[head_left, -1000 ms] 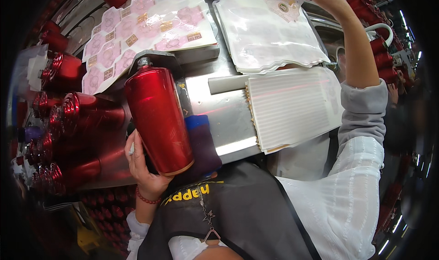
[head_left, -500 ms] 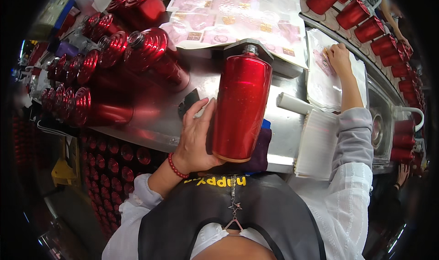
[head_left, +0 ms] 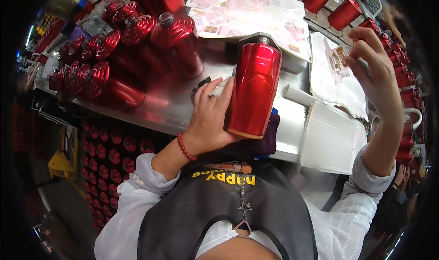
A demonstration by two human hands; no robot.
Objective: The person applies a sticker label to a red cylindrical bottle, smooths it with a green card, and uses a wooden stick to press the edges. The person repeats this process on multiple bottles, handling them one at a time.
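Note:
A glossy red bottle with a clear neck leans at a slant before me, its neck against a dark holder. My left hand is closed at its lower left side, thumb by the base. White wadding shows at that hand's fingers. Raised over the right side of the bench, my right hand has its fingers bent together. By its fingertips is a clear decal with a gold patch, above a stack of white sheets. Whether the fingers grip the decal is unclear.
Several red bottles crowd the metal bench on the left. Pink and gold decal sheets cover its far part. White ribbed sheets lie at right; more red bottles line the far right. A dark cloth lies beneath the bottle.
My right hand has risen off the sheet stack and moved right, its fingers now bent. My left hand stays on the bottle. The view has shifted slightly.

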